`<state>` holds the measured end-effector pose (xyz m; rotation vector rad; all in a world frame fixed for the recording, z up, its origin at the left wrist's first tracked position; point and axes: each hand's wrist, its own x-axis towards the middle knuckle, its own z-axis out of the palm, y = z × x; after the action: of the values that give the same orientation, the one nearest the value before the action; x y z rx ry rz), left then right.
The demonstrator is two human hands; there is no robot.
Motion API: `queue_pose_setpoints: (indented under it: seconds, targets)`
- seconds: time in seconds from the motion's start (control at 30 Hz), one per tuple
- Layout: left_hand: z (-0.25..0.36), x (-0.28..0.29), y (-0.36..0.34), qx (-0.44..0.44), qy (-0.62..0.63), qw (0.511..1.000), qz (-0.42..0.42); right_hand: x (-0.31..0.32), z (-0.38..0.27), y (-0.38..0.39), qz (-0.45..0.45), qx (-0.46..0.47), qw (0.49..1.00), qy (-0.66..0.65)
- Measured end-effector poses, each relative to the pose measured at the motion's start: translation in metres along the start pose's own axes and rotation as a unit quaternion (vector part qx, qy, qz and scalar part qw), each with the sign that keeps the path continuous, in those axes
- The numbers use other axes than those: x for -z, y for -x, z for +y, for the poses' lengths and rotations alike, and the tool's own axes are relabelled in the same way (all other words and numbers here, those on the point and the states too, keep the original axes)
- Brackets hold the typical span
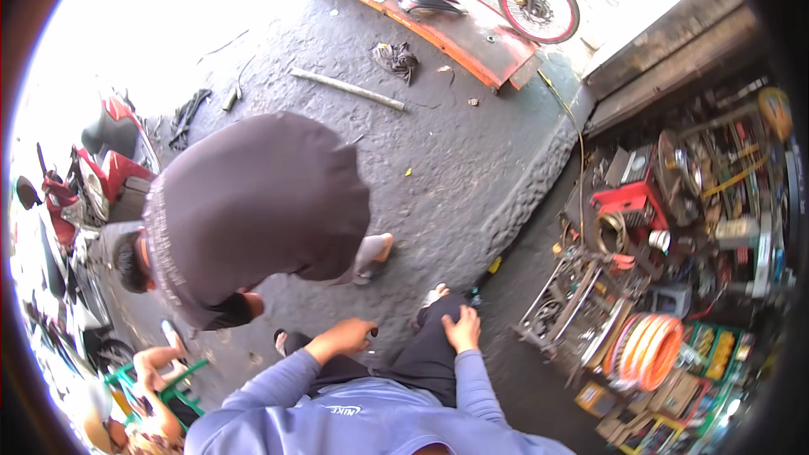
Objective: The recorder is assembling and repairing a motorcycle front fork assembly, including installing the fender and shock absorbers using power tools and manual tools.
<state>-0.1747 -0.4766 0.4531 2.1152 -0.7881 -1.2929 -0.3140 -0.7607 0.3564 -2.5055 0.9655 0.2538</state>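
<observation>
My left hand (344, 338) is held over my lap, its fingers curled inward. A small dark patch shows at the fingertips, and I cannot make out whether it is a held thing. On my dark trouser leg (434, 329), near the knee, rests my right hand (462, 330), fingers apart and holding nothing. Just ahead and to the left, a person in a dark shirt (261, 194) bends over with their back toward me. One of that person's hands (252, 305) hangs low beside their body; what it does is hidden.
At left are parked motorbikes (118, 173) and a seated person by a green stool (190, 375). A metal pipe (347, 89) and dark rag (396, 61) lie on the floor. Beyond is an orange-edged lift platform (455, 29). Tools, a metal rack (573, 307) and orange coils (657, 350) crowd the right.
</observation>
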Motion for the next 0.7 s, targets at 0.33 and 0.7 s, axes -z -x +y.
queue_pose_setpoints:
  seconds: [0.33, 0.7]
  targets:
    - [0.089, 0.121, -0.29, 0.11, 0.069, 0.973, 0.188, 0.074, 0.061, -0.252, -0.457, -0.016, 0.889, 0.02]
    - [-0.086, 0.24, -0.455, 0.284, 0.358, 0.789, 0.41, 0.042, -0.202, -0.626, -0.294, 0.172, 0.928, -0.15]
